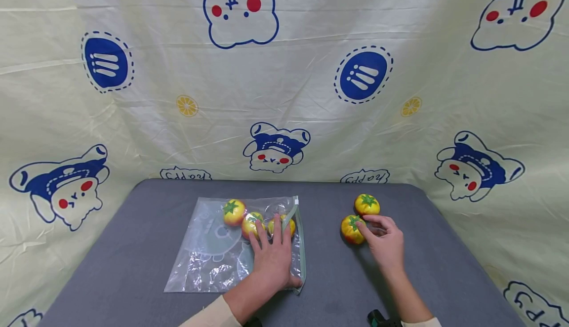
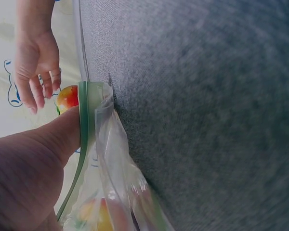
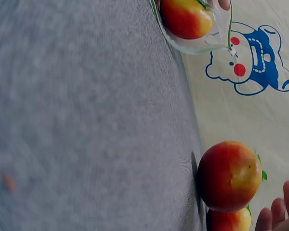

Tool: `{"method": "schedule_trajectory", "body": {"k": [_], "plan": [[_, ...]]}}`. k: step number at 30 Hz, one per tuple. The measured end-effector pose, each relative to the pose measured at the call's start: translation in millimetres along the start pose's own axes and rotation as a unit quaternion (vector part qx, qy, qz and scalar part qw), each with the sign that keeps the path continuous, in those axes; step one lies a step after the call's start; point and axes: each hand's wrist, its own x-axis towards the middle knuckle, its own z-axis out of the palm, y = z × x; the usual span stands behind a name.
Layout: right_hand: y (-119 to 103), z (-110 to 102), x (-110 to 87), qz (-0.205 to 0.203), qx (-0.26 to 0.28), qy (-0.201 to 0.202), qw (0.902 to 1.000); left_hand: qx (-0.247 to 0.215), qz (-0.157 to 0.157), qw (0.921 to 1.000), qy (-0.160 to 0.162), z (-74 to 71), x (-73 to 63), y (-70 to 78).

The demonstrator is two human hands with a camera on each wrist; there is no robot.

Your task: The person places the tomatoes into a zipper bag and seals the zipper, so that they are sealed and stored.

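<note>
A clear zip bag (image 1: 191, 267) with a green zip strip lies flat on the table, its zip edge to the right. Three yellow-red tomatoes (image 1: 234, 212) with green star-shaped tops show in its upper part. My left hand (image 1: 272, 263) rests at the bag's zip end with fingers spread, the fingertips by the rightmost bagged tomato; its thumb is at the green strip (image 2: 84, 125). To the right, my right hand (image 1: 386, 243) reaches over a nearer loose tomato (image 1: 351, 229), fingers loosely bent. In the right wrist view its fingers (image 3: 278, 211) stand apart from that tomato (image 3: 229, 175). Another loose tomato (image 1: 367, 204) lies just behind.
The grey table (image 1: 324, 267) has a patterned cloth (image 1: 306, 75) hanging behind and beside it. Grey tabletop lies between the bag and the two loose tomatoes. A dark strap or device (image 1: 378, 318) shows at my right wrist.
</note>
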Motion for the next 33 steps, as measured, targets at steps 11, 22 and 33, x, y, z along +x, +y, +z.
{"method": "schedule_trajectory", "body": {"k": [11, 22, 33], "plan": [[8.3, -6.6, 4.5, 0.093, -0.071, -0.135, 0.9839, 0.003, -0.006, 1.0000, 0.002, -0.5, -1.6, 0.0], [12.9, -7.2, 8.5, 0.127, -0.070, -0.194, 0.9703, 0.010, -0.005, 0.9999, 0.009, 0.3, -2.8, -0.3], [14.0, -5.2, 9.4, 0.145, -0.054, -0.205, 0.9665, 0.021, -0.008, 0.9997, 0.011, -1.6, -3.6, 0.7]]}}
